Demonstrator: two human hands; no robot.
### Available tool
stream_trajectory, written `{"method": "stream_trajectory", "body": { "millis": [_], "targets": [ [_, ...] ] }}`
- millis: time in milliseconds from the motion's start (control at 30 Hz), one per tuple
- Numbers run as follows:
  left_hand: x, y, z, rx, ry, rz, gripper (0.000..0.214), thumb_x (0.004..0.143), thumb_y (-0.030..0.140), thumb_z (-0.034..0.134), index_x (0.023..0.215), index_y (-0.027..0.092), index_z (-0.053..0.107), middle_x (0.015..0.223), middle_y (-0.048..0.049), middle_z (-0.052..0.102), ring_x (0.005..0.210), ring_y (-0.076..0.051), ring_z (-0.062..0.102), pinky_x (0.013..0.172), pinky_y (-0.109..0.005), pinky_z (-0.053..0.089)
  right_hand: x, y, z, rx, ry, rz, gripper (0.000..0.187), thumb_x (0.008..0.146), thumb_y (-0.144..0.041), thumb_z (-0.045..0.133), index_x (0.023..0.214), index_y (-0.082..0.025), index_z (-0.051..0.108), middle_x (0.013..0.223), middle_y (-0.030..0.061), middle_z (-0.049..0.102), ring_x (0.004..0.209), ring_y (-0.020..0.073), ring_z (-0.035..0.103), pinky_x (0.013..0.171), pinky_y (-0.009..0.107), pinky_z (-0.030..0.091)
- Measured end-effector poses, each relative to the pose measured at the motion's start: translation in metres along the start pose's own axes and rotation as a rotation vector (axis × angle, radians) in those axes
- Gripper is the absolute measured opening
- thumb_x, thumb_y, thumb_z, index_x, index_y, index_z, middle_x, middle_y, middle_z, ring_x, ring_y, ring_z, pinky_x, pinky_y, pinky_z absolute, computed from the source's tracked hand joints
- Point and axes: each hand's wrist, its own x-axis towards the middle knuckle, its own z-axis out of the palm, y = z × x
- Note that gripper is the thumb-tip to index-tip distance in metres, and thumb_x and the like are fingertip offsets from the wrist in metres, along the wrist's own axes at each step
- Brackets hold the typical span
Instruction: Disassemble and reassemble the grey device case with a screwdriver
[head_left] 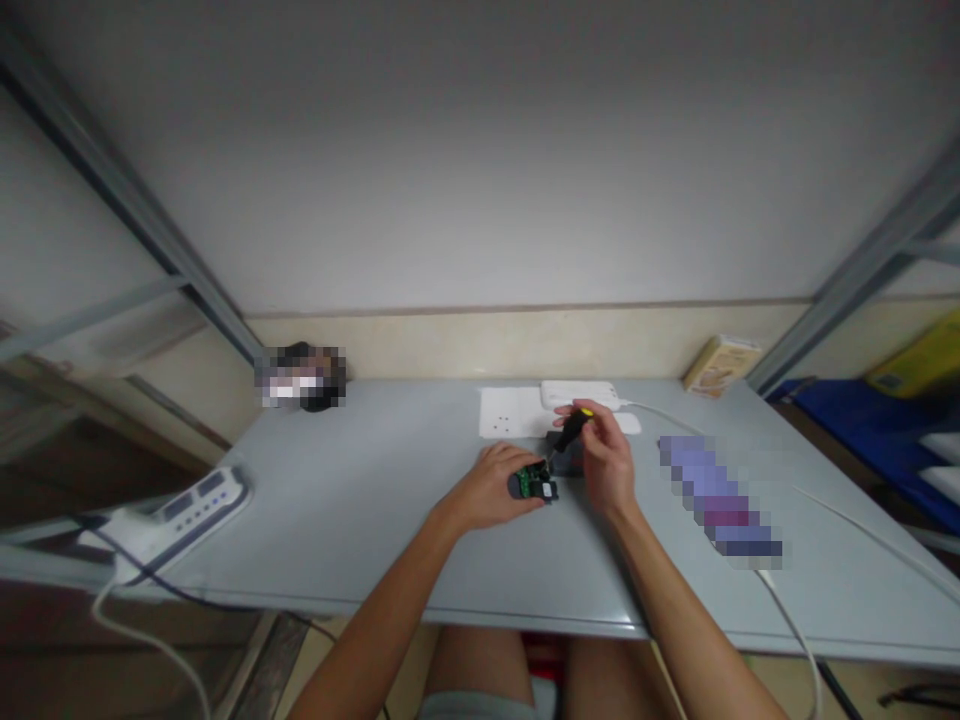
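My left hand (pixel 491 487) is closed around a small dark device with an exposed green circuit board (pixel 531 482), held just above or on the table. A black screwdriver with a yellow end (pixel 574 428) is gripped in my right hand (pixel 609 460). The screwdriver leans down to the left, its tip at the upper edge of the board; whether it sits in a screw is too small to tell. Behind the device lies a dark flat piece (pixel 571 460), partly covered by my right hand. Several tiny dark specks, perhaps screws, rest on a white sheet (pixel 491 405) beyond my left hand.
On the grey table (pixel 337 500), a white power strip (pixel 199 515) stands at the left edge. A white oblong device (pixel 577 393) with a cable lies at the back. To the right are a pixelated flat object (pixel 720 495) and a small yellowish box (pixel 721 365).
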Motion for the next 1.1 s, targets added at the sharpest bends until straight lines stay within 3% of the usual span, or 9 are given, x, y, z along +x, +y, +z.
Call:
{"method": "stream_trajectory", "body": {
  "millis": [133,233,333,433,600,733,833,967,1100],
  "targets": [
    [0.0001,0.0,-0.0003,0.001,0.0,0.006,0.05,0.078,0.037,0.081,0.124,0.025,0.065,0.12,-0.0066,0.07,0.116,-0.026,0.06,0.107,-0.042,0.042,0.0013,0.0011,0.0001,-0.082,0.092,-0.078,0.023,0.081,-0.042,0.072,0.092,-0.023,0.065,0.098,0.0048,0.066,0.082,0.0186,0.062,0.069,0.031,0.049],
    [0.0003,0.0,-0.0002,-0.001,0.004,0.014,0.049,0.078,0.037,0.082,0.123,0.024,0.065,0.119,-0.0066,0.07,0.116,-0.025,0.059,0.106,-0.042,0.043,0.0025,0.001,-0.001,-0.054,0.084,-0.034,0.024,0.08,-0.037,0.073,0.1,-0.025,0.066,0.088,0.0021,0.066,0.078,0.0179,0.06,0.069,0.03,0.049],
    [0.0004,-0.0002,0.0002,-0.003,0.003,0.015,0.051,0.077,0.036,0.082,0.123,0.024,0.065,0.119,-0.0067,0.07,0.116,-0.026,0.06,0.106,-0.042,0.043,0.0014,0.0004,0.0002,0.049,0.002,0.009,0.027,0.089,-0.041,0.063,0.113,-0.027,0.064,0.098,0.0046,0.07,0.086,0.0205,0.064,0.074,0.035,0.051],
    [0.0,-0.0007,0.0005,-0.002,0.008,0.014,0.051,0.077,0.036,0.081,0.124,0.026,0.064,0.119,-0.0064,0.07,0.116,-0.027,0.06,0.106,-0.043,0.043,-0.0001,0.0012,0.0015,0.018,-0.01,-0.055,0.023,0.089,-0.044,0.064,0.103,-0.026,0.065,0.108,0.0063,0.068,0.092,0.0217,0.064,0.078,0.036,0.051],
    [-0.0007,-0.0019,0.0005,0.005,-0.004,0.01,0.051,0.076,0.035,0.082,0.123,0.026,0.064,0.121,-0.006,0.069,0.118,-0.026,0.059,0.106,-0.042,0.043,0.0024,0.0028,-0.0029,-0.053,0.039,-0.051,0.023,0.079,-0.036,0.076,0.098,-0.026,0.068,0.089,0.0026,0.066,0.083,0.0198,0.062,0.076,0.034,0.051],
    [-0.0003,-0.0004,0.0001,0.007,0.001,0.016,0.05,0.075,0.033,0.082,0.121,0.025,0.065,0.12,-0.0053,0.07,0.117,-0.026,0.059,0.106,-0.041,0.042,0.0032,0.0015,-0.0022,0.078,-0.068,0.043,0.03,0.089,-0.04,0.064,0.116,-0.028,0.063,0.104,0.0061,0.07,0.091,0.0225,0.067,0.08,0.038,0.053],
    [0.0001,0.0024,-0.0015,0.003,-0.008,0.016,0.047,0.076,0.033,0.081,0.12,0.026,0.066,0.118,-0.0047,0.071,0.116,-0.026,0.059,0.105,-0.041,0.042,0.0018,0.0016,-0.0005,0.046,-0.075,-0.012,0.024,0.092,-0.043,0.059,0.109,-0.027,0.064,0.114,0.0074,0.067,0.095,0.023,0.065,0.079,0.037,0.052],
    [0.0006,0.004,-0.0033,0.002,-0.021,0.006,0.048,0.076,0.034,0.081,0.12,0.026,0.066,0.119,-0.0043,0.071,0.116,-0.026,0.06,0.106,-0.041,0.041,0.0022,0.0012,-0.0044,-0.109,0.038,-0.103,0.019,0.082,-0.041,0.074,0.086,-0.025,0.065,0.091,0.0032,0.062,0.084,0.0196,0.059,0.073,0.032,0.05],
    [0.0007,0.0034,-0.0029,0.011,-0.025,-0.001,0.047,0.077,0.036,0.082,0.12,0.026,0.066,0.119,-0.0042,0.071,0.117,-0.026,0.059,0.105,-0.041,0.04,0.0039,-0.0014,-0.0065,-0.006,-0.017,0.02,0.023,0.086,-0.04,0.069,0.105,-0.027,0.065,0.09,0.003,0.066,0.082,0.02,0.062,0.074,0.034,0.051]
  ]
}}
